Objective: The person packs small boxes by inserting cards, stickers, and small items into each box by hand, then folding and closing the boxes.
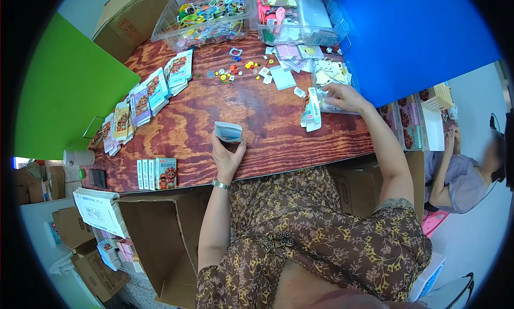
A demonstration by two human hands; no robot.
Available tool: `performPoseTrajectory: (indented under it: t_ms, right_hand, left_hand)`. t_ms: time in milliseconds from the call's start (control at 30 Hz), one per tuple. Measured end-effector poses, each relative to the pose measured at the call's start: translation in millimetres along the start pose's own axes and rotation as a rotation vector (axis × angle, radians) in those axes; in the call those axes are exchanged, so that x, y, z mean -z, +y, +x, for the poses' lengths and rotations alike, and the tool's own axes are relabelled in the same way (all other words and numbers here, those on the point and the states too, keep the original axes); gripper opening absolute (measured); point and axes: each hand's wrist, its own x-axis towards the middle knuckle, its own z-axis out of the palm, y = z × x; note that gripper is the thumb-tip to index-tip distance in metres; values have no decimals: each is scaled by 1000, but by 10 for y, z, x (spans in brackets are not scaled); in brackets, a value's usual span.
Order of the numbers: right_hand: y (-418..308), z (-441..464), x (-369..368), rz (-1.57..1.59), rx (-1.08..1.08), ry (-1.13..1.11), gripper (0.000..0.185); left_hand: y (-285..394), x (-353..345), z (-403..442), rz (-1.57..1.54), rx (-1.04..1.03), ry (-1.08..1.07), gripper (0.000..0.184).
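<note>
Open carton (pixel 229 125): centre of the frame, gripped in the left hand (pixel 228 156).
Right hand (pixel 345 97): right of centre, fingers curled, hiding part of a clear tray (pixel 342 111); cannot tell if they grip anything.
Flat printed carton (pixel 311 112): just left of the tray.
Small trinkets (pixel 234 70): upper middle.
Boxed row (pixel 156 173): lower left.

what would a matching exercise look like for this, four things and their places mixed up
1. open box
2. wristwatch
3. row of upright boxes
4. blue panel

A. on the table, near the wearer's edge
B. along the right side of the work area
C. in the left hand
D. around the left wrist

Pairs: 1-C, 2-D, 3-A, 4-B
</note>
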Motion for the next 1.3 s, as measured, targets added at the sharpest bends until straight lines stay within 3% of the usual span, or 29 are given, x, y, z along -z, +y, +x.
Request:
performPoseTrajectory:
  t_ms: [167,267,367,733,967,1067,1200,1300]
  right_hand:
    - [90,110,-169,-171,78,24,42]
    - [-27,135,-116,-141,28,-75,43]
    - [-173,129,-80,-373,74,-9,33]
    - [51,264,-125,-346,100,-34,13]
    - [145,234,57,133,-74,-31,21]
    - [227,232,88,135,-109,-227,20]
    - [42,227,-10,-207,-24,-203,32]
    - [0,222,-76,-251,-104,-107,38]
  left_hand:
    - [-10,7,0,-9,7,-6,73]
    - [-34,4,-3,-4,3,-6,73]
    - [-56,-1,-9,-1,6,-6,74]
    - [-53,-8,-14,-14,39,-1,76]
    - [-48,-15,-13,-36,64,-10,72]
    - [-43,-2,-14,-44,71,-17,72]
    - [-41,-1,-4,-30,60,-12,71]
    - [10,9,0,-53,80,-23,70]
